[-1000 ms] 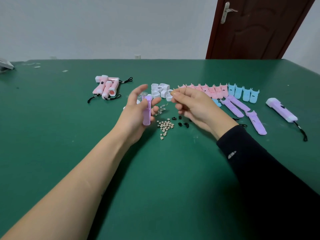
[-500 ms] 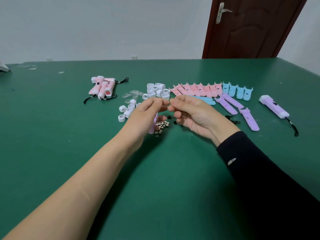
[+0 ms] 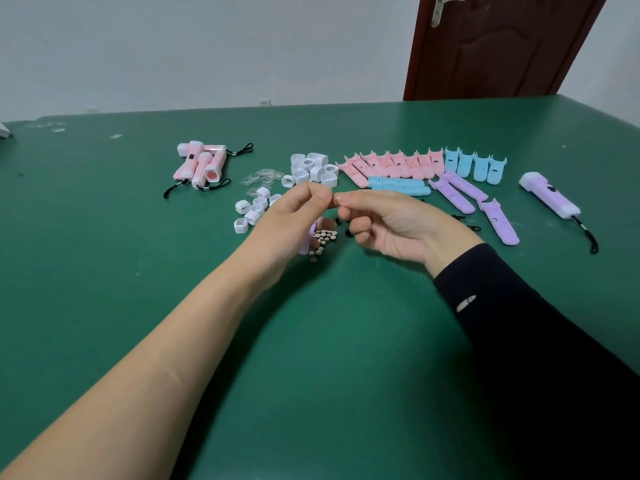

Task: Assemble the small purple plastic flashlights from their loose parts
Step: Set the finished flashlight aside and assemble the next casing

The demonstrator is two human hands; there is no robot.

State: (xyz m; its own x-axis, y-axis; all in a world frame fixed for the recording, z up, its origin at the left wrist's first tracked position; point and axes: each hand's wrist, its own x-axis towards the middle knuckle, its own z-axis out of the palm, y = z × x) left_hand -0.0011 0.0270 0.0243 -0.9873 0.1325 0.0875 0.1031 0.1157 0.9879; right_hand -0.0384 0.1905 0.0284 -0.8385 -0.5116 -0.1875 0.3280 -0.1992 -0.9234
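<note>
The table (image 3: pixel 346 341) carries one finished purple flashlight (image 3: pixel 549 194), four pink flashlights (image 3: pixel 201 164), three loose purple shells (image 3: pixel 500 221), four upright blue shells (image 3: pixel 474 164) and roughly eight pink shells (image 3: pixel 391 164). The white caps (image 3: pixel 311 168) and button cells (image 3: pixel 323 237) are too many to count surely.

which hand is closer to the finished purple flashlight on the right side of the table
Right. The right hand sits left of the purple flashlight, with loose purple shells between; the left hand is farther left, its fingertips meeting the right's.
</note>
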